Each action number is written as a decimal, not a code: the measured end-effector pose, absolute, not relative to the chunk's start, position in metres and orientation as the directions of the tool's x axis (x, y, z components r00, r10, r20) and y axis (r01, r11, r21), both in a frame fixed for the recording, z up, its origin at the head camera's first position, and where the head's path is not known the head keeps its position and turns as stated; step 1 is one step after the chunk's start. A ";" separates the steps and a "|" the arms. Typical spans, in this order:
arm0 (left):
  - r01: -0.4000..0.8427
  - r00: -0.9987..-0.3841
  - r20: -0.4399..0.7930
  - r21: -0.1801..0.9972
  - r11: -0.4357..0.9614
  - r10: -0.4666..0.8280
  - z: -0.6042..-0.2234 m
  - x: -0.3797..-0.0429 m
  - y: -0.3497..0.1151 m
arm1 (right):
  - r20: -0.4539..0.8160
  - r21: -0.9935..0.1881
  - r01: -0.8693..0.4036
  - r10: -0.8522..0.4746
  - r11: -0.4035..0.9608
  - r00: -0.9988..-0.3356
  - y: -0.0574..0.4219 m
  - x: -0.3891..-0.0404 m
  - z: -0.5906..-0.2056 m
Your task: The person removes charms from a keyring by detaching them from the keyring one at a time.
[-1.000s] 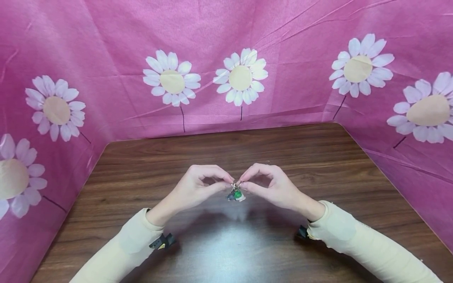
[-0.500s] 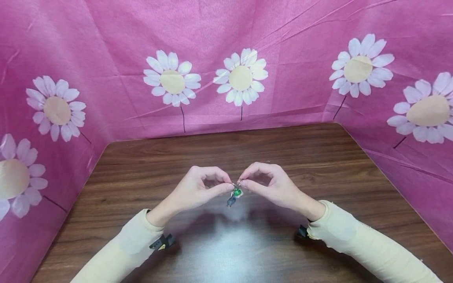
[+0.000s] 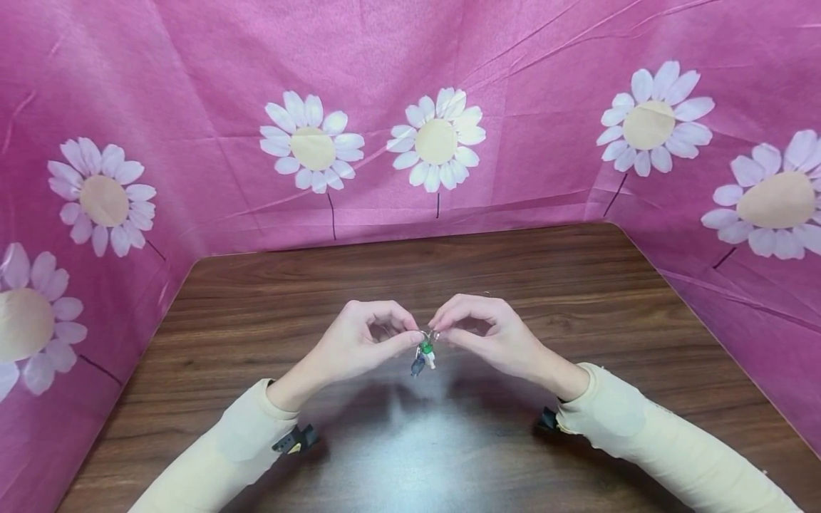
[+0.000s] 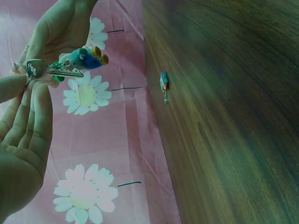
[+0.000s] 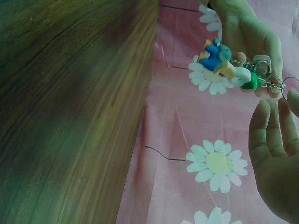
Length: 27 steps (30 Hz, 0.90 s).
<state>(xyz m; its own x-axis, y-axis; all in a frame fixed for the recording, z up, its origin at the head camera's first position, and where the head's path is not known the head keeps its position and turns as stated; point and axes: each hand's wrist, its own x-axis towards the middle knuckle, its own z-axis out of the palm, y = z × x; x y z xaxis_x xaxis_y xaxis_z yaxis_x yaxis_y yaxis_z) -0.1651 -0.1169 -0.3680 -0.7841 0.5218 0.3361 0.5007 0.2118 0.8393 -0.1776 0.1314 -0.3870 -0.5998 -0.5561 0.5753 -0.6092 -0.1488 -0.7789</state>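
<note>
In the head view my left hand point(image 3: 359, 335) and right hand point(image 3: 490, 331) meet above the table, thumbs and fingertips pinching opposite sides of a small key ring point(image 5: 285, 93). A silver key point(image 4: 67, 73) and toy charms dangle from it on short chains. One charm is a blue figure point(image 4: 89, 60) with yellow feet; the other is a white figure point(image 5: 239, 75) with a green part point(image 5: 251, 82). Fingertips partly cover the ring, so how far each pinch reaches round it is hidden.
On the wooden table point(image 3: 269, 285), beyond the hands, lies another small blue charm point(image 4: 164, 81) with a short chain, seen in the left wrist view. A pink cloth point(image 3: 378, 43) printed with daisies stands round the table's back and sides.
The charms have swung and turned below the ring; the blue one hangs lower and the white one shows more. My right fingertips have shifted slightly on the ring.
</note>
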 end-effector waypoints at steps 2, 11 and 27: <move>0.492 -0.787 0.337 0.848 0.195 0.517 -0.368 -0.165 -0.117 | 0.560 -0.783 -0.610 -0.567 -0.121 -0.605 0.131 -0.177 -0.387; 0.461 -0.800 0.333 0.874 0.156 0.499 -0.367 -0.165 -0.117 | 0.472 -0.800 -0.600 -0.608 0.008 -0.638 0.131 -0.173 -0.386; 0.514 -0.771 0.376 0.844 0.153 0.513 -0.367 -0.168 -0.117 | 0.484 -0.771 -0.637 -0.637 0.013 -0.600 0.131 -0.181 -0.391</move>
